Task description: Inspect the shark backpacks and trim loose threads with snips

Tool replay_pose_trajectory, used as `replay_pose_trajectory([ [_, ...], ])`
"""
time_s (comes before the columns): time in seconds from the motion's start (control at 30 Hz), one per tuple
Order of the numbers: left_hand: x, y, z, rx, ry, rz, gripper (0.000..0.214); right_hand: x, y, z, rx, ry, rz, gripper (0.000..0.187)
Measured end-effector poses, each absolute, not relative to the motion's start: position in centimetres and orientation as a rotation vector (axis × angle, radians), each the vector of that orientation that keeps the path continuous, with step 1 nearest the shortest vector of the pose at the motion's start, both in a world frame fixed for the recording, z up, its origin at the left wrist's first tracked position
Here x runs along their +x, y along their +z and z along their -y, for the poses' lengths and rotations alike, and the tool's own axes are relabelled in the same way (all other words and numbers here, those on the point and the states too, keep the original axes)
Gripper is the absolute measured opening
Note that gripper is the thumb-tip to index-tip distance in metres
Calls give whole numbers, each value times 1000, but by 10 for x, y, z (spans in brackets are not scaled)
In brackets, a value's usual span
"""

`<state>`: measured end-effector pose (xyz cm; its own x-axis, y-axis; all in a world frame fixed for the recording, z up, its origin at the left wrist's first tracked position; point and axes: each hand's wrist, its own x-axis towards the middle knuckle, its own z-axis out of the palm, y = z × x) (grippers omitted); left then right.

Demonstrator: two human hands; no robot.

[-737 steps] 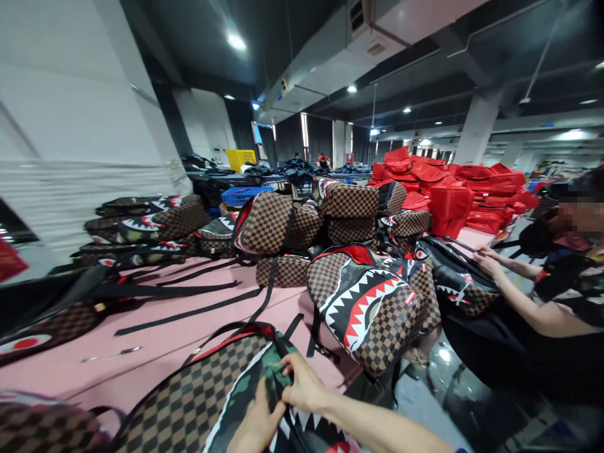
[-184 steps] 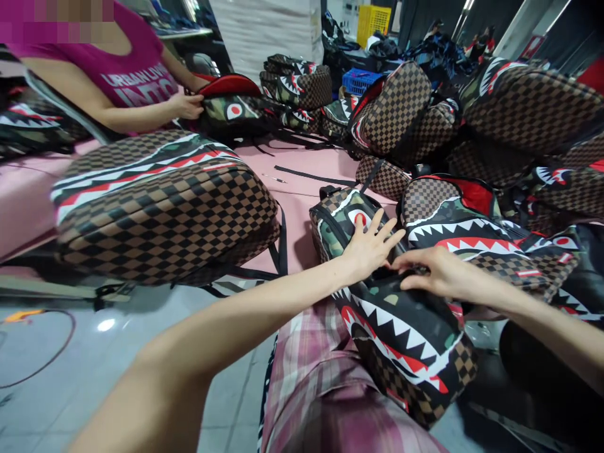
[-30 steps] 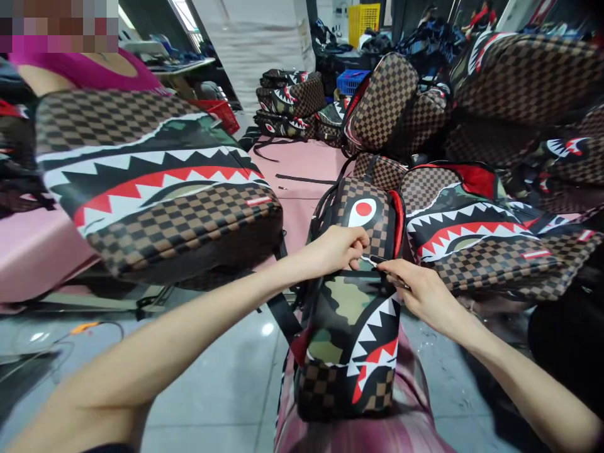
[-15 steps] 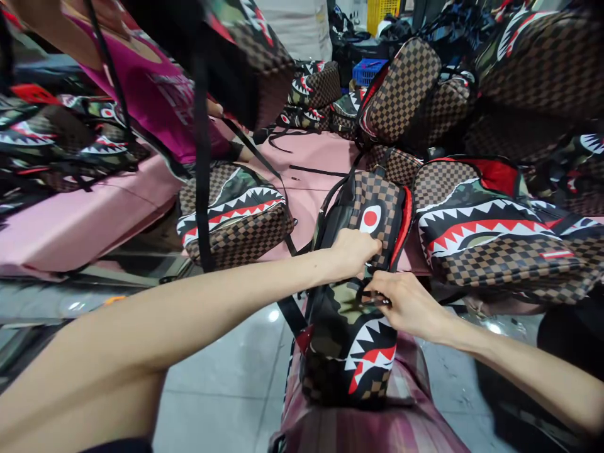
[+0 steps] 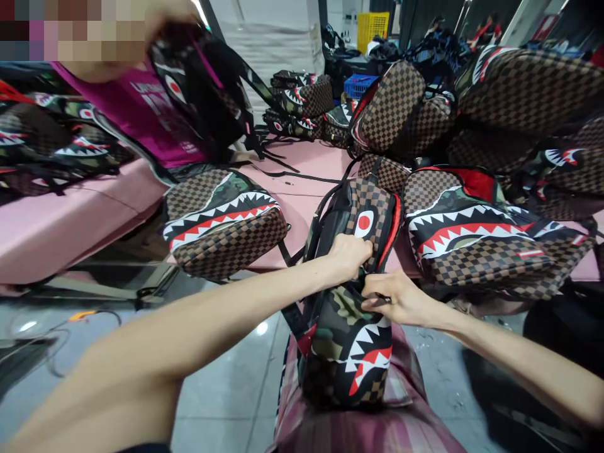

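Note:
A checkered backpack (image 5: pixel 346 308) with camouflage patches, a red-and-white eye and shark teeth stands upright on my lap, leaning against the table. Its zipped side opening gapes at the top, showing a red lining (image 5: pixel 391 231). My left hand (image 5: pixel 352 257) is closed in a fist on the backpack just below the eye. Right below it, my right hand (image 5: pixel 399 299) pinches the backpack's side edge by the opening. What lies between those fingertips is mostly hidden.
Similar shark-mouth backpacks lie left (image 5: pixel 226 220) and right (image 5: pixel 476 233) on the pink table (image 5: pixel 302 207), with more piled behind. Across the table, a person in a magenta top (image 5: pixel 165 126) handles a dark backpack (image 5: pixel 207 88). Blue (image 5: pixel 361 86) and yellow (image 5: pixel 372 28) crates stand farther back.
The other person's backpack has moved left and back, away from the near view, its hanging straps no longer crossing the left backpack. My view has shifted slightly; both hands keep their places on the backpack.

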<state>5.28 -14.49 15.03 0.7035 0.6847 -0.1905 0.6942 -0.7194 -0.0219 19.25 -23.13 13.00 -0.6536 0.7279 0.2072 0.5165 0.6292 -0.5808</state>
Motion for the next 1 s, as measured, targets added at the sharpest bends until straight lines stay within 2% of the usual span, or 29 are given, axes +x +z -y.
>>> replay_pose_trajectory([
  [0.07,47,148,152,2881,-182,-1152,24,198,127,235,-930,666,2393,12],
  [0.17,28,141,168,2871,120,-1038,9,207,127,243,-970,555,2448,11],
  [0.3,-4,121,205,2886,414,-814,20,212,124,257,-1039,343,2613,19],
  [0.4,-21,102,238,2950,534,-908,15,210,117,270,-950,113,2755,28],
  [0.47,-28,93,256,2959,605,-988,24,207,112,277,-896,8,2804,34],
  [0.57,-38,85,270,2941,713,-997,29,202,109,280,-851,-7,2857,35],
  [0.83,-53,79,262,2851,1009,-754,23,190,110,274,-735,7,2911,33],
  [1.0,-56,77,262,2803,1106,-773,24,183,111,272,-733,-25,2912,31],
])
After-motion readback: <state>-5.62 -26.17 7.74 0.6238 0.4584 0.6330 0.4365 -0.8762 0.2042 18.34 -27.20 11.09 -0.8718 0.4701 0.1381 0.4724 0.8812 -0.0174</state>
